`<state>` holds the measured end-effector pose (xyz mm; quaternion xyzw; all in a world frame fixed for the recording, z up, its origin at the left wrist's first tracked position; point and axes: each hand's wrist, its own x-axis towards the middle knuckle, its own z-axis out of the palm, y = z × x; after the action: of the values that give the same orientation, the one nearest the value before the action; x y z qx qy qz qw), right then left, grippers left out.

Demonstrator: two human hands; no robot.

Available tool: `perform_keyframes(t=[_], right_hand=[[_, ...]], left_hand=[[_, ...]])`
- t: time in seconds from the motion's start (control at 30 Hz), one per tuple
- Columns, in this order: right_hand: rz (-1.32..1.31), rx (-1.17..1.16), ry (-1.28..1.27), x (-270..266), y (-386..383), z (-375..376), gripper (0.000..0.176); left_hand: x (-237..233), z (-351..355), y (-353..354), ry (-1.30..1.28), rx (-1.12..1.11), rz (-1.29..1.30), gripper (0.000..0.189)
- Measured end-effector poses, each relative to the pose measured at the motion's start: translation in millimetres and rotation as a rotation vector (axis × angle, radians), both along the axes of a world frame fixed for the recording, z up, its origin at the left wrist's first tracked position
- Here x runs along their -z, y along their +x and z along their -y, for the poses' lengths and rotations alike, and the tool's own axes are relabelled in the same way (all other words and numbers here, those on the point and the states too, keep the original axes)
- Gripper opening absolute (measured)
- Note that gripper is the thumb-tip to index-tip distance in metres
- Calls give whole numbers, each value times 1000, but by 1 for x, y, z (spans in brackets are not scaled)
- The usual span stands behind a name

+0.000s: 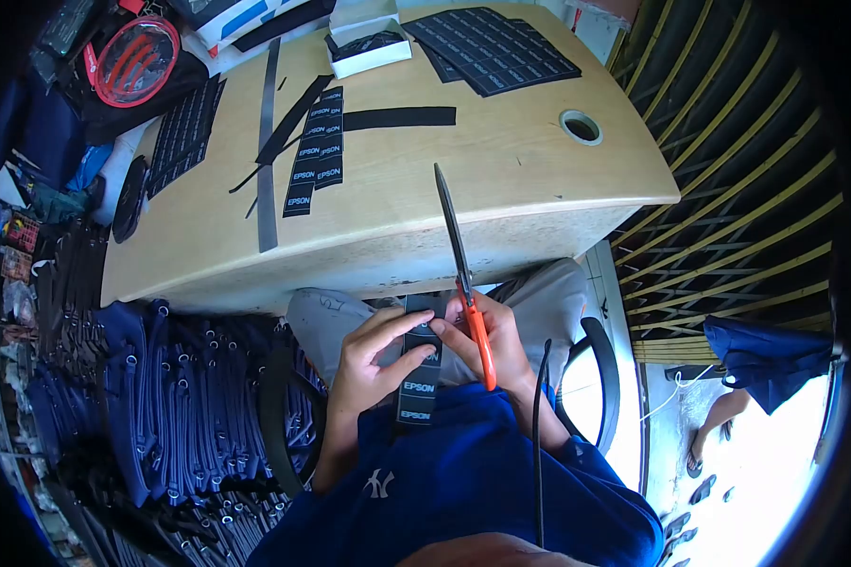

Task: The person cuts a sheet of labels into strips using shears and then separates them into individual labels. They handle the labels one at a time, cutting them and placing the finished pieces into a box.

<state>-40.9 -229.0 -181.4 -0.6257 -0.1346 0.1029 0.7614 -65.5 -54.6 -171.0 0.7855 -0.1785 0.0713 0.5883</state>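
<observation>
A black strip with white EPSON labels (pixel 418 388) hangs between my hands, its lower end over my blue shirt. Its upper left side is gripped by my left hand (pixel 373 357), thumb and fingers bent round it. My right hand (pixel 494 342) pinches the strip's upper right side. Orange-handled scissors (pixel 479 333) also lie in my right hand, their dark blades pointing up toward the table edge. On the wooden table (pixel 501 170), cut EPSON strips (pixel 317 151) rest across plain black bands (pixel 402 117).
EPSON sheets (pixel 492 49) and a white box (pixel 371 59) stand at the table's back. A metal ruler (pixel 267 203) lies further left. Blue straps (pixel 199 406) hang at the left. Chair armrests flank me. At the right are a folding gate (pixel 728 189) and another person's leg (pixel 719 420).
</observation>
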Motion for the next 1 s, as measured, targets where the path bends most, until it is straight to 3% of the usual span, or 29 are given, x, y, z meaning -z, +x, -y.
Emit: perform_keyframes(t=[0.17,0.23,0.27,0.3,0.4,0.5,0.63,0.67,0.9,1.0], right_hand=[[31,-20,0,3,-2,1,15],[62,-78,95,11,-4,5,26],[61,-85,25,13,-5,8,46],[49,-122,18,16,-7,14,46],[21,-187,-66,28,-15,22,72],[-64,-391,-312,24,-21,45,75],[23,-422,-398,23,-30,51,73],[9,-543,-444,25,-28,58,75],[3,-831,-442,27,-25,77,70],[-31,-850,-413,26,-24,76,67]], left_hand=[[-4,-9,-8,17,13,-99,43],[-8,-11,-8,-73,-2,-144,48],[-3,-12,-9,-152,-14,-175,49],[0,-18,-8,-174,11,-195,51],[-7,-32,-9,-108,-4,-249,56],[-16,-38,-8,-67,-7,-253,60],[-18,-48,-6,-54,61,-263,64],[-22,-47,-6,-112,85,-311,64],[-16,-61,-3,-100,270,-381,65],[-17,-57,-4,-87,404,-434,63]])
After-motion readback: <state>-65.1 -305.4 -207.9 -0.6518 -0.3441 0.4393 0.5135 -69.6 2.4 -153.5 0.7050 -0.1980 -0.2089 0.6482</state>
